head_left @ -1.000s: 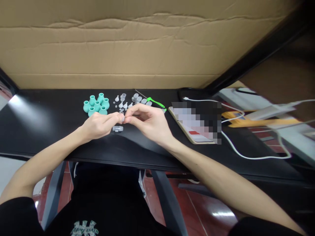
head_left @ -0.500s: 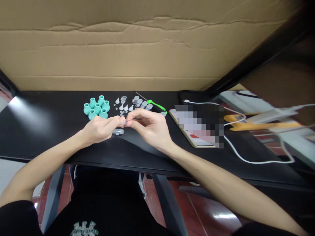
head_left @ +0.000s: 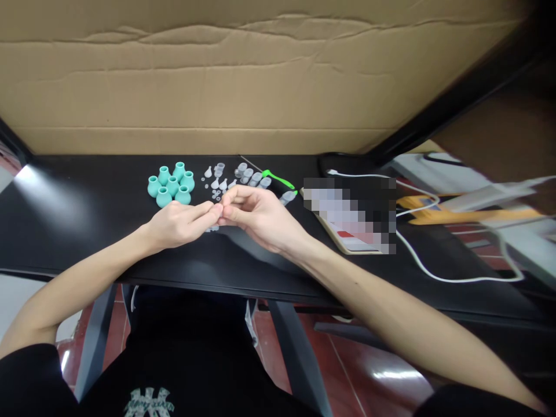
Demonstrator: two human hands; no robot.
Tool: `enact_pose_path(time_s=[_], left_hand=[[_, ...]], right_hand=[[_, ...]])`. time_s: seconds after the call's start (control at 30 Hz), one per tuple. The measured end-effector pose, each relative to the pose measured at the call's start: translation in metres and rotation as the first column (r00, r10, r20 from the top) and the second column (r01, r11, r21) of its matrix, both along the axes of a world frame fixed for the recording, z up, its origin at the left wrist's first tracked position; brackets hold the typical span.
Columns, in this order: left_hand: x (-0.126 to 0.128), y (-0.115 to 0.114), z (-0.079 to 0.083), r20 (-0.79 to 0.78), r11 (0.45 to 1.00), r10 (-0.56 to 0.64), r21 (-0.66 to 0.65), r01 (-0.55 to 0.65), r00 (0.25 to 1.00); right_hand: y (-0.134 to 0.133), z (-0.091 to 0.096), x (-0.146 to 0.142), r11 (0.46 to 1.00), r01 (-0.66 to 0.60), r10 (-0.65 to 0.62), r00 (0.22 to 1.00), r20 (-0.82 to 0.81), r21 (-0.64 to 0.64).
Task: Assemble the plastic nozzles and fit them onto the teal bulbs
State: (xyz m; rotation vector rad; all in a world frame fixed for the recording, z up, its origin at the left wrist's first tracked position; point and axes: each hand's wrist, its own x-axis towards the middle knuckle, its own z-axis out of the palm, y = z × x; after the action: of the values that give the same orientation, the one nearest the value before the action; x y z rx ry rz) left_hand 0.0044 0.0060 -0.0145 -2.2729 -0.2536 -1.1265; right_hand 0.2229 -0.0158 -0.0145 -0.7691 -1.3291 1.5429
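Note:
My left hand (head_left: 185,223) and my right hand (head_left: 260,217) meet fingertip to fingertip above the table's middle. Both are closed in a pinch around a tiny pale translucent piece, almost wholly hidden by the fingers. Just beyond them lie small white teardrop-shaped parts (head_left: 215,183), tiny rings (head_left: 216,194) and a clear plastic part (head_left: 219,168). A row of translucent cup-like pieces (head_left: 247,175) stands to the right of these. Partly covered under my left fingers is another clear plastic part (head_left: 212,229).
Several turquoise vase-shaped pieces (head_left: 172,185) stand grouped at left. A green-handled tool (head_left: 278,179) with a thin shaft lies behind the right hand, near a green-tipped translucent piece (head_left: 288,197). Farther right are a phone (head_left: 347,246) and a white cable (head_left: 417,269). Cardboard (head_left: 260,98) walls the back.
My fingertips have closed tighter together, so the pale piece between them shows less. My left hand now covers more of the clear part below it. The view has shifted slightly.

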Motion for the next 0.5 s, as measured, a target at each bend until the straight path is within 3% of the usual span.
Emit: enact_pose_path(time_s=[0.23,0.4,0.5], left_hand=[[0.005,-0.003,0.000,0.134,0.995,-0.087,-0.030,0.092,0.987],[-0.001,-0.001,-0.008,0.054,0.994,-0.051,-0.093,0.056,0.997],[-0.004,0.002,-0.016,-0.008,0.966,-0.060,-0.252,0.056,0.998]], right_hand=[[-0.001,0.001,0.000,0.996,-0.079,0.078,0.996,-0.031,-0.030],[0.004,-0.001,0.001,0.995,-0.092,0.093,0.996,0.010,-0.046],[0.007,-0.001,0.002,0.984,-0.148,0.150,0.989,0.012,-0.098]])
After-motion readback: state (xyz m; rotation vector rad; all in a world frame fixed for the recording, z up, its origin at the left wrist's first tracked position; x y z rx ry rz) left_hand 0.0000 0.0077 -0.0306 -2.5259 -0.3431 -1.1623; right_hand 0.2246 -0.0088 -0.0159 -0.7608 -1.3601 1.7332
